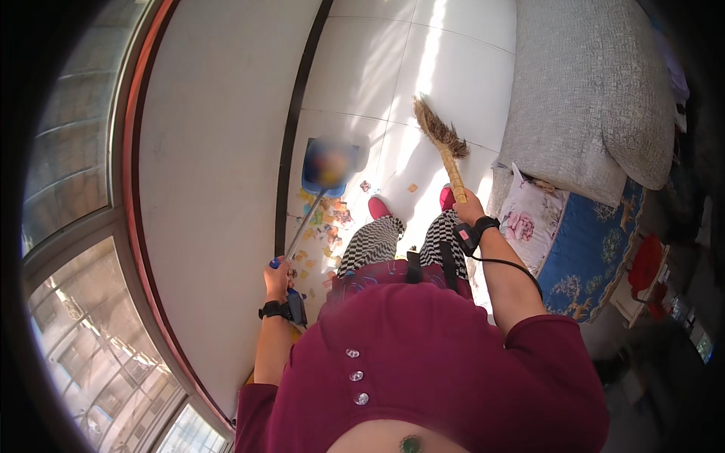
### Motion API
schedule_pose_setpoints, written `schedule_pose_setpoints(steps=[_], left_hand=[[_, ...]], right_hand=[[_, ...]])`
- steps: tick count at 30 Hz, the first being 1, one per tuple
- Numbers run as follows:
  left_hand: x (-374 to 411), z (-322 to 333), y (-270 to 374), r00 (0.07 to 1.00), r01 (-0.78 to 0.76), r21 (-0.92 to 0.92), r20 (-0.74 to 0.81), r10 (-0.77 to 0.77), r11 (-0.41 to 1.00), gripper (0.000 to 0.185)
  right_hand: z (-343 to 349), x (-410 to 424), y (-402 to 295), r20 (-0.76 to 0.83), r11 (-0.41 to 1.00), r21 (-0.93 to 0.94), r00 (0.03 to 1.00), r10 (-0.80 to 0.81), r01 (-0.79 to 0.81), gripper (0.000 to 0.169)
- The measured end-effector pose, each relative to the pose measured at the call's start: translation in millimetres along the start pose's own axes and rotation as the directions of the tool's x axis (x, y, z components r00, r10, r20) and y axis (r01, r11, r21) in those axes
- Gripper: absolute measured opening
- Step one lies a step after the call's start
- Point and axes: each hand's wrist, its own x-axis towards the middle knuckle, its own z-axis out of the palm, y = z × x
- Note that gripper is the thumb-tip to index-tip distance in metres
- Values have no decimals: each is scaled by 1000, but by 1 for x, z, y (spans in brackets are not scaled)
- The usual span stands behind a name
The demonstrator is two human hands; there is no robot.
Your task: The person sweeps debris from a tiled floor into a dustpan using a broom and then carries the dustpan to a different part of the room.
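Observation:
My left hand (276, 280) grips the upper end of a long-handled dustpan (323, 186), beside the wall. Its blue pan rests on the floor with something orange and yellow inside, blurred in the picture. My right hand (469, 208) is closed around the pale bound handle of a straw broom (444, 141). The broom's brown bristles point forward, well to the right of the pan. Colourful paper-like scraps (325, 226) lie scattered on the floor between the dustpan, the wall and my left leg. A single orange scrap (412, 187) lies ahead of my feet.
On the left runs a white wall (221, 141) with a dark baseboard (288, 147) and windows (85, 113). A grey-covered piece of furniture (561, 85) borders the right, with a floral cushion (524, 221) and a blue patterned cloth (589, 249). White tiles (459, 62) stretch ahead.

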Motion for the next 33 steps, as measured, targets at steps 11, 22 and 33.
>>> schedule_pose_setpoints(steps=[11,22,33], left_hand=[[-106,54,-98,963,44,-344,-234,-132,938,27],[-127,48,-168,950,149,-388,-199,-240,910,17],[-118,-14,-251,954,167,-400,-166,-250,901,24]], right_hand=[[-74,-21,-60,731,979,-204,663,163,-17,46],[-91,21,-31,216,980,-191,976,-20,62,43],[-24,-94,-9,510,988,-94,846,154,-124,54]])
